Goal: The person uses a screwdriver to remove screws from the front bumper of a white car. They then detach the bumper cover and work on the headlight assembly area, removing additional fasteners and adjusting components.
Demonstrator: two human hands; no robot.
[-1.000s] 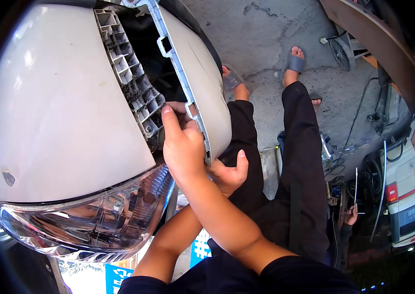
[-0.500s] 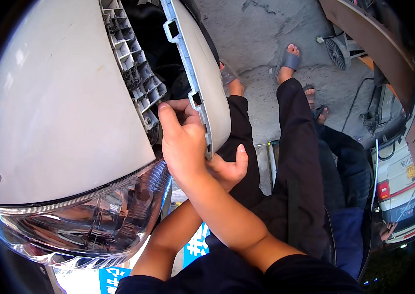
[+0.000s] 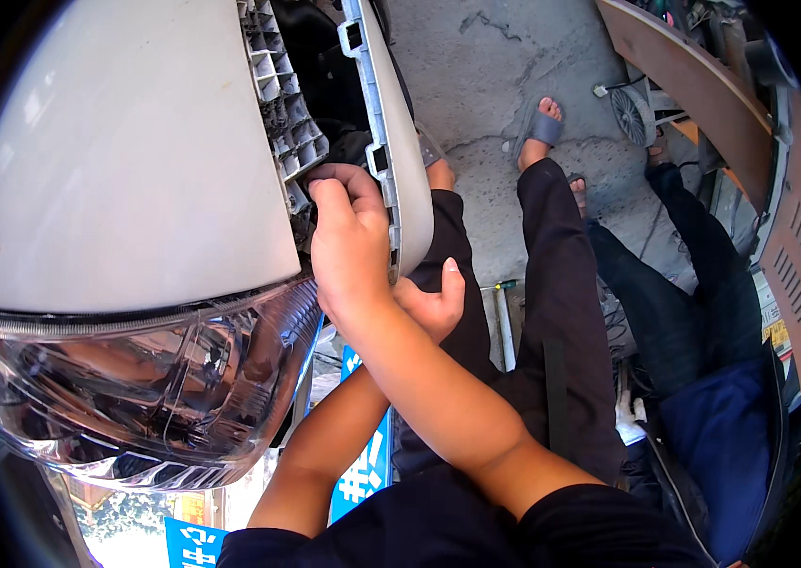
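Note:
A pale bumper cover [image 3: 412,204] with slotted clip tabs along its edge stands away from the car's white body panel [image 3: 126,161]. In the gap, a grey ribbed plastic bracket [image 3: 277,80] runs along the body panel. My right hand [image 3: 353,222] reaches into this gap with fingers curled and thumb and forefinger drawn together at the bracket's lower end; whatever lies between them is hidden. Below it, my left hand [image 3: 434,303] is at the cover's lower end, thumb raised and apart, its fingers hidden behind my right forearm and the cover. My forearms cross.
A clear headlight [image 3: 164,388] sits below the body panel. Another person [image 3: 694,312] in dark clothing is to the right. A brown panel [image 3: 694,66] leans at the upper right, near a small wheel [image 3: 630,115]. A blue sign [image 3: 363,473] lies below my arms.
My view has shifted, so the headlight appears higher and the bracket farther right. Both hands stay at the cover's lower end. The other person's legs have come further into view.

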